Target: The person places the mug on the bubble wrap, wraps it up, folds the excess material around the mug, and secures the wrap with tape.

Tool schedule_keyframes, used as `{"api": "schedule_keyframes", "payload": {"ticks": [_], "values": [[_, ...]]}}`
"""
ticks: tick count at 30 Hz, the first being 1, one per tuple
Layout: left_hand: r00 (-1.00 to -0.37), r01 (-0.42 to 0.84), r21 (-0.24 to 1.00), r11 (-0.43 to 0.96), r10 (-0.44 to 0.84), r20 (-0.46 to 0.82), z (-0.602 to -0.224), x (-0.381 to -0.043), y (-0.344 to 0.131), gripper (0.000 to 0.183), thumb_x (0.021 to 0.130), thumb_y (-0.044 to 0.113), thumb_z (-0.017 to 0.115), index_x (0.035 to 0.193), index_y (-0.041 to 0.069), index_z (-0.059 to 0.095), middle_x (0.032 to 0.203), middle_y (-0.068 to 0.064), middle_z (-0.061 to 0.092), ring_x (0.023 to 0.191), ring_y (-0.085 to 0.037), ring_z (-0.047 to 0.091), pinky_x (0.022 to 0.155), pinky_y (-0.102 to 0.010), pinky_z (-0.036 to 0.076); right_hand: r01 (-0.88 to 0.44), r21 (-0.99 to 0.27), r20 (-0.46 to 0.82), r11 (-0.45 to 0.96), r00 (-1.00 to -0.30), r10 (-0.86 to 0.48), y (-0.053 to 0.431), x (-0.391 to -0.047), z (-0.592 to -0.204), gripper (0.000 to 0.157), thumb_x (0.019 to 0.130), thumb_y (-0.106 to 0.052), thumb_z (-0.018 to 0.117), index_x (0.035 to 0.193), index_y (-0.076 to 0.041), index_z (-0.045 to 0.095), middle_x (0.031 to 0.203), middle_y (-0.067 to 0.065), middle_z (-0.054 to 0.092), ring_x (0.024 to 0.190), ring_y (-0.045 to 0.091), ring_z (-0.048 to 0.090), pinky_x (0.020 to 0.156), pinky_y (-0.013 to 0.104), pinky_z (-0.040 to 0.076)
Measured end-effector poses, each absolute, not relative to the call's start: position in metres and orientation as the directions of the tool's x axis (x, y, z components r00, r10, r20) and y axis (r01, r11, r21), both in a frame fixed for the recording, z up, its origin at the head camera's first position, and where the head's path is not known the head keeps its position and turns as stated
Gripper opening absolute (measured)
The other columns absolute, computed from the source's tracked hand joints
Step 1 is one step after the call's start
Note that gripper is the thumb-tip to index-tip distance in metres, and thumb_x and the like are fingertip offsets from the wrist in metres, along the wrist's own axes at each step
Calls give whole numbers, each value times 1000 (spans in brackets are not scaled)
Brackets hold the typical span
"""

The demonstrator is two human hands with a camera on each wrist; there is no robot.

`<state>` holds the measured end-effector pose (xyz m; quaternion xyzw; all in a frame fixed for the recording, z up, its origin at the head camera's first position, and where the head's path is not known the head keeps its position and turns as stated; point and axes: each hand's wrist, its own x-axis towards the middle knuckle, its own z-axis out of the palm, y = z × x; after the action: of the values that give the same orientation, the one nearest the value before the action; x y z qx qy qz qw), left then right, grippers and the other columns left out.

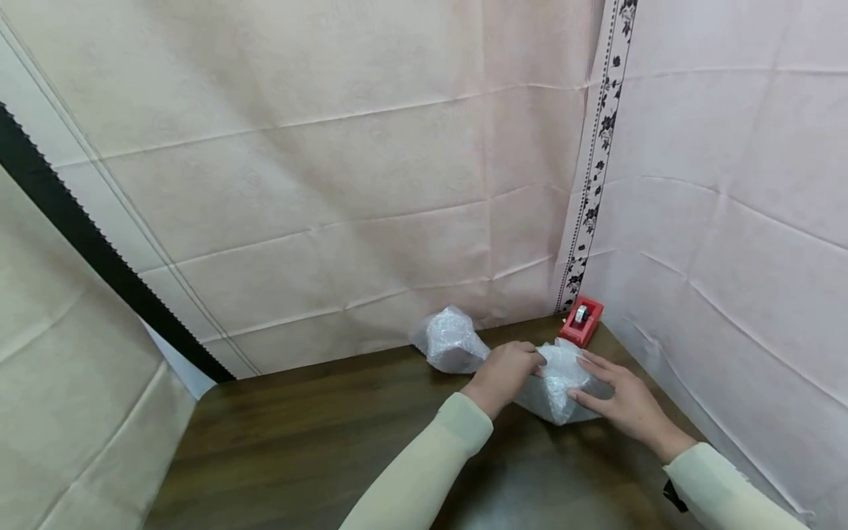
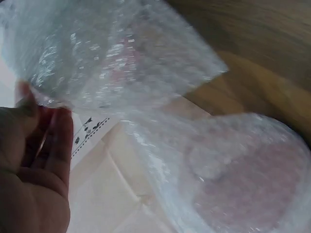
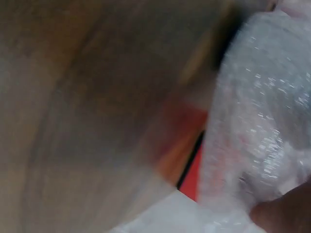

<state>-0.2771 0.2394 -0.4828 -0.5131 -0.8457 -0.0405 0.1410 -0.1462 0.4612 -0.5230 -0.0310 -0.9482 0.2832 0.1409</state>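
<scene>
A bundle in clear bubble wrap point(image 1: 559, 383) sits near the table's right side, between both hands; what is inside is hidden. My left hand point(image 1: 506, 375) pinches the edge of its wrap between thumb and fingers. In the left wrist view that hand point(image 2: 43, 160) is at the border of the raised bubble wrap sheet point(image 2: 116, 63). The right hand point(image 1: 629, 405) rests against the bundle's right side, fingers and thumb spread and fairly straight. One fingertip point(image 3: 282, 213) touches the bubble wrap point(image 3: 257, 111) in the right wrist view.
A second bubble-wrapped bundle point(image 1: 453, 342) stands at the table's back edge, with something pinkish inside point(image 2: 252, 189) in the left wrist view. Behind the worked bundle is a red tape dispenser point(image 1: 581, 322). Pale cloth point(image 1: 364, 184) hangs around the brown wooden table point(image 1: 298, 442).
</scene>
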Motion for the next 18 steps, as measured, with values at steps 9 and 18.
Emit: {"api": "schedule_keyframes", "payload": {"ticks": [9, 18], "values": [[-357, 903, -141, 407, 890, 285, -498, -271, 222, 64, 106, 38, 83, 164, 19, 62, 165, 5, 67, 153, -13, 64, 130, -27, 49, -64, -559, 384, 827, -904, 189, 461, -150, -532, 78, 95, -41, 94, 158, -5, 66, 170, 21, 59, 155, 54, 54, 124, 66, 51], [-343, 871, -225, 438, 867, 361, -508, -275, 228, 41, 114, 17, 69, 154, 25, 73, 164, 7, 67, 150, -13, 67, 128, -28, 51, -105, -487, 451, 867, -880, 147, 453, -160, -545, 64, 94, -33, 95, 148, -6, 75, 168, 19, 62, 156, 56, 53, 124, 76, 47]]}}
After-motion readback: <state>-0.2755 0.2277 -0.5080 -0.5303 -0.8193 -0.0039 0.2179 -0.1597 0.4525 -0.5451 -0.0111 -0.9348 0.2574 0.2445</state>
